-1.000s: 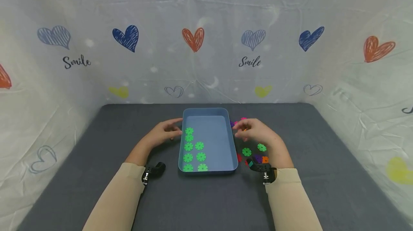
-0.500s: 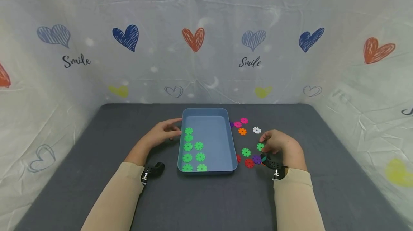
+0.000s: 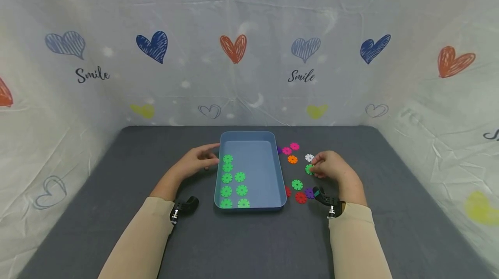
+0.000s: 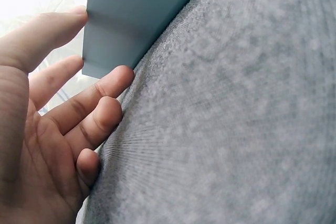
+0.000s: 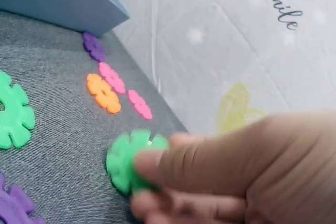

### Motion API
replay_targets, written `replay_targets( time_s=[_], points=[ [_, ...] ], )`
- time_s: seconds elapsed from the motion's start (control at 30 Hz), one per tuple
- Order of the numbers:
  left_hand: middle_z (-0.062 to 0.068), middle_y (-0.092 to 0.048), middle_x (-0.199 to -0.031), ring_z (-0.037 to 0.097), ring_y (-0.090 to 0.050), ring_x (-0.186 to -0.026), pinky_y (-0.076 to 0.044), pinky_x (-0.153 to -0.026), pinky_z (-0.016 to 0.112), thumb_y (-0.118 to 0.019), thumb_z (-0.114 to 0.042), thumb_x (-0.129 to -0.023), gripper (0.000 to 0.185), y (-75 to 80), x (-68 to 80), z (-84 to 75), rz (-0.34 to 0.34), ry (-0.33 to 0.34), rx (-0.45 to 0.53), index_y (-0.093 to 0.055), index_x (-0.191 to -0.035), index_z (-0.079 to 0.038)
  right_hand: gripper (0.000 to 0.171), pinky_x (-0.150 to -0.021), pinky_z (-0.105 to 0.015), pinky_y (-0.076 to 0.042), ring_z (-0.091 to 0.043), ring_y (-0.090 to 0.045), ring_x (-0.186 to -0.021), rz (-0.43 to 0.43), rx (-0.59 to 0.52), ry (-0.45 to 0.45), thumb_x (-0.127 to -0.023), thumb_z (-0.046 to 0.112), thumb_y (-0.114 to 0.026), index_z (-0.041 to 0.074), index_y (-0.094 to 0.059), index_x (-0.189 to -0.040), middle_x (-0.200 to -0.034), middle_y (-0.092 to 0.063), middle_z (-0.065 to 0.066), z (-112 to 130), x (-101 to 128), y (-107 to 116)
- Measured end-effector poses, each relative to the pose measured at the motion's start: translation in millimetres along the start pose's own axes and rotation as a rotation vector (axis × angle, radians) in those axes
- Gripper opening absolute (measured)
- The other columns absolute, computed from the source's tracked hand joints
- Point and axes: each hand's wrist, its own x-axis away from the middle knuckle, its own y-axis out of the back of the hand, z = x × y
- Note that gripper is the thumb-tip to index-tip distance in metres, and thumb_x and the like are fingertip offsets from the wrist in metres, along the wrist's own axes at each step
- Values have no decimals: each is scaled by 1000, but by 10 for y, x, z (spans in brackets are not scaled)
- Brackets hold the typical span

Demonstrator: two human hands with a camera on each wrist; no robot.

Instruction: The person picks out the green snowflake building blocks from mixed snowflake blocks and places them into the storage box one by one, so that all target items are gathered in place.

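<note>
A blue tray (image 3: 269, 170) sits mid-table with several green snowflake discs (image 3: 233, 179) lined up along its left side. My left hand (image 3: 196, 160) rests beside the tray's left wall, fingers relaxed and touching the wall (image 4: 113, 30). My right hand (image 3: 329, 167) pinches a green disc (image 3: 309, 169) just off the felt, right of the tray; in the right wrist view that green disc (image 5: 126, 161) sits between my fingertips (image 5: 157, 166). Another green disc (image 3: 297, 184) lies on the table close to the tray.
Loose discs lie right of the tray: pink (image 3: 294, 146), orange (image 3: 292, 159), white (image 3: 309, 157), purple (image 3: 309, 193), red (image 3: 300, 198). The grey felt table (image 3: 117, 162) is walled by a heart-printed white sheet (image 3: 249, 53).
My right hand went from the tray's far right corner down to a green disc, took hold of it, and has lifted it slightly away from me. The left hand stayed put.
</note>
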Motion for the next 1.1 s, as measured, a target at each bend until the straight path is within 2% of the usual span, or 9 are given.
replay_targets(
  time_s=[0.17, 0.33, 0.5, 0.63, 0.77, 0.9, 1.03, 1.1],
  points=[
    [20, -67, -112, 36, -62, -88, -51, -81, 48, -69, -14, -100, 63, -9, 4, -19, -2, 0, -7, -42, -155, -1, 20, -82, -41, -58, -30, -73, -86, -38, -154, 62, -98, 5, -68, -5, -60, -114, -94, -72, -16, 226, -2, 17],
    [16, -68, -112, 30, -62, -87, -50, -80, 44, -71, -21, -99, 65, -2, 18, -21, -4, -2, -3, -43, -156, -7, 31, -88, -39, -57, -27, -73, -94, -89, -283, 117, -100, 7, -67, -5, -62, -127, -112, -71, -23, 622, 17, -81],
    [13, -68, -111, 26, -62, -85, -50, -78, 42, -73, -26, -98, 66, 9, 38, -33, 6, -3, 18, -45, -156, -11, 31, -88, -43, -56, -34, -72, -100, -113, -338, 181, -99, 5, -68, -3, -66, -129, -109, -71, -19, 983, 12, -414],
    [13, -68, -110, 26, -61, -83, -50, -77, 42, -73, -25, -98, 66, 18, 41, -32, 11, -12, 23, -45, -156, -10, 31, -90, -49, -55, -34, -73, -98, -84, -349, 231, -97, 2, -68, -2, -69, -127, -101, -71, -14, 1161, -22, -764],
    [13, -68, -111, 26, -61, -83, -50, -77, 42, -72, -25, -99, 66, 23, 37, -28, 12, -14, 23, -45, -156, -10, 27, -83, -44, -58, -24, -74, -89, -63, -269, 263, -96, 5, -71, 1, -72, -123, -97, -72, -9, 1221, -44, -1062],
    [13, -68, -112, 27, -61, -83, -50, -77, 42, -73, -25, -99, 66, 17, 28, -20, 8, -6, 19, -44, -156, -10, 24, -74, -36, -57, -16, -71, -82, -96, -93, 300, -95, 10, -75, 4, -77, -118, -96, -75, -6, 1160, -88, -1275],
    [15, -68, -112, 31, -61, -85, -50, -77, 44, -71, -22, -99, 66, -1, 12, -23, 6, -3, 18, -42, -157, -7, 23, -80, -38, -56, -21, -71, -92, -128, 70, 347, -95, 11, -75, 4, -77, -117, -102, -76, -9, 1066, -132, -1392],
    [17, -67, -112, 34, -61, -86, -50, -78, 46, -70, -18, -100, 65, -4, 42, -114, 14, -5, 20, -42, -156, -4, 24, -85, -41, -55, -25, -70, -99, -123, 121, 371, -96, 10, -73, 3, -77, -119, -107, -76, -11, 1037, -140, -1417]
  ],
)
